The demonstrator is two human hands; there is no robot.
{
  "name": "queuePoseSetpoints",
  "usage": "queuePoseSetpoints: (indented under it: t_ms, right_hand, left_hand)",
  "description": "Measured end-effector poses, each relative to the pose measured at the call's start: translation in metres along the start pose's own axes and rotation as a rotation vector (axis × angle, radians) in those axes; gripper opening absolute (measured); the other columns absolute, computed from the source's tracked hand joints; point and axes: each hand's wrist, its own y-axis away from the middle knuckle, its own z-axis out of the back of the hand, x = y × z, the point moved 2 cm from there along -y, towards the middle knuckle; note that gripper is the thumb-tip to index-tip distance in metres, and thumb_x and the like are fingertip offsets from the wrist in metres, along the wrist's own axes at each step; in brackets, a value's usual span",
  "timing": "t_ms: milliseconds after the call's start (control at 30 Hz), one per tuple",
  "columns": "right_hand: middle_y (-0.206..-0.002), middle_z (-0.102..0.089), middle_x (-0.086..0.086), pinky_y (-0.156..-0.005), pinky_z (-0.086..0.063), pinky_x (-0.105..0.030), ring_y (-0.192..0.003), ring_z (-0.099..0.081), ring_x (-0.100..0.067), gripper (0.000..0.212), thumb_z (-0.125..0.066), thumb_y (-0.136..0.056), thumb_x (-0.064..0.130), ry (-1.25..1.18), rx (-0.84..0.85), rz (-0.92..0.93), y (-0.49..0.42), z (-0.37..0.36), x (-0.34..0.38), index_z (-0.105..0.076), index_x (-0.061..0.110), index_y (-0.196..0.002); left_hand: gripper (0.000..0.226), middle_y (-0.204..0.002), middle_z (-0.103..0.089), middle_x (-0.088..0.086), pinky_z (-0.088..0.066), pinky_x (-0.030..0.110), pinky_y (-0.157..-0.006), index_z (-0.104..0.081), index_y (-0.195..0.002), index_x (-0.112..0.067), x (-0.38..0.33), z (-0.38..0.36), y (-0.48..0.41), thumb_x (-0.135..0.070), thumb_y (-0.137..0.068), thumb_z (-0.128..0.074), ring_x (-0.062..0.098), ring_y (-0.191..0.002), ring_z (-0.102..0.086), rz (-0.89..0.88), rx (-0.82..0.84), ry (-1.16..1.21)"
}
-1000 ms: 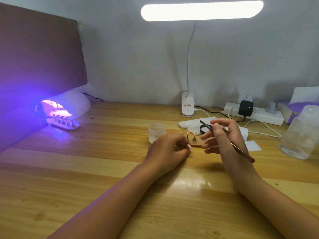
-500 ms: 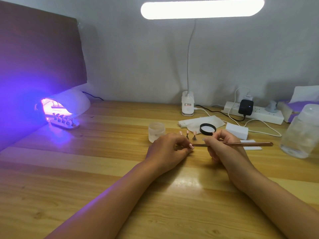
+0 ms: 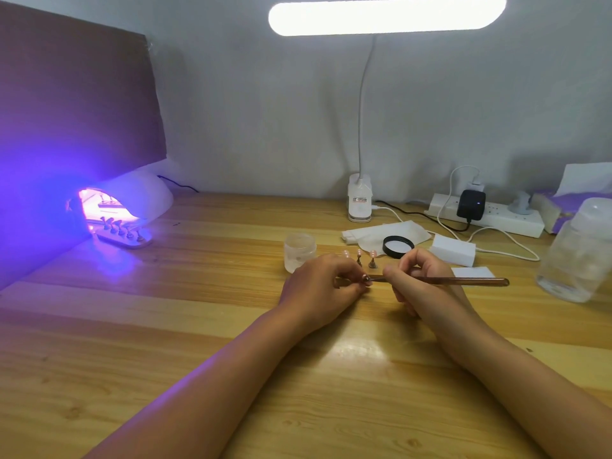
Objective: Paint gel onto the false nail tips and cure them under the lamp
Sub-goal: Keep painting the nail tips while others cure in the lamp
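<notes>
A single nail tip [image 3: 366,279] on its small holder is pinched between the curled fingertips of the left hand [image 3: 318,286], low over the wooden table [image 3: 165,326]. A thin brush [image 3: 463,281] is gripped near its front end by the curled fingers and thumb of the right hand [image 3: 420,283]. It is held level, with its working end at the pinched tip and its handle pointing to the right. Whether bristles and tip actually touch cannot be told.

Just behind the hands, three more nail tips [image 3: 373,256] are stood upright on little stands. A frosted jar [image 3: 299,251] is set to their left and a black lid [image 3: 398,246] to their right. Well apart at the far left, a curing lamp [image 3: 142,200] is lit violet, and a tray of tips [image 3: 124,235] is set at its mouth. A desk lamp [image 3: 385,14] is lit overhead.
</notes>
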Motion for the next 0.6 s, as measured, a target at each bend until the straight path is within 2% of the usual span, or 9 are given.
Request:
queuePoseSetpoints:
  t_ms: [200,367,467,600]
  right_hand:
    - [-0.047,-0.048,0.010,-0.043,-0.033,-0.020,-0.043,-0.042,-0.002,0.013,-0.063,-0.089,0.014,0.010,-0.037,-0.006,-0.0020,0.0011,-0.0015,-0.054,0.015,-0.080]
    - [-0.058,-0.046,-0.001,-0.050,-0.032,-0.030,-0.054,-0.039,-0.014,0.011,-0.063,-0.089,0.016,-0.052,-0.111,-0.019,-0.0014,0.0041,-0.0021,-0.053,0.014,-0.083]
    - [-0.061,-0.055,0.000,-0.047,-0.036,-0.026,-0.051,-0.044,-0.011,0.014,-0.063,-0.093,0.028,-0.202,-0.115,-0.056,0.0003,0.0066,0.0014,-0.058,0.015,-0.093]
    - [-0.068,-0.064,0.002,-0.048,-0.045,-0.021,-0.051,-0.052,-0.005,0.018,-0.067,-0.088,0.033,-0.229,-0.097,-0.049,0.0012,0.0063,0.0049,-0.062,0.018,-0.096]
  left_hand:
    - [0.008,-0.098,-0.066,-0.017,-0.040,0.023,-0.065,-0.073,-0.095,-0.037,-0.0021,0.0016,0.0010,-0.037,-0.087,-0.071,-0.009,-0.070,-0.049,0.011,0.008,0.015]
    - [0.005,-0.098,-0.066,-0.017,-0.047,0.025,-0.071,-0.073,-0.092,-0.037,-0.0044,0.0032,0.0024,-0.035,-0.088,-0.071,-0.003,-0.080,-0.054,0.010,0.016,0.043]
    - [0.005,-0.099,-0.066,-0.015,-0.054,0.033,-0.077,-0.073,-0.093,-0.035,-0.0058,0.0044,0.0026,-0.033,-0.088,-0.071,0.001,-0.090,-0.059,0.001,0.018,0.049]
    - [0.005,-0.092,-0.062,-0.019,-0.050,0.028,-0.072,-0.071,-0.088,-0.036,-0.0058,0.0045,0.0029,-0.033,-0.086,-0.073,-0.004,-0.082,-0.056,0.004,0.003,0.043]
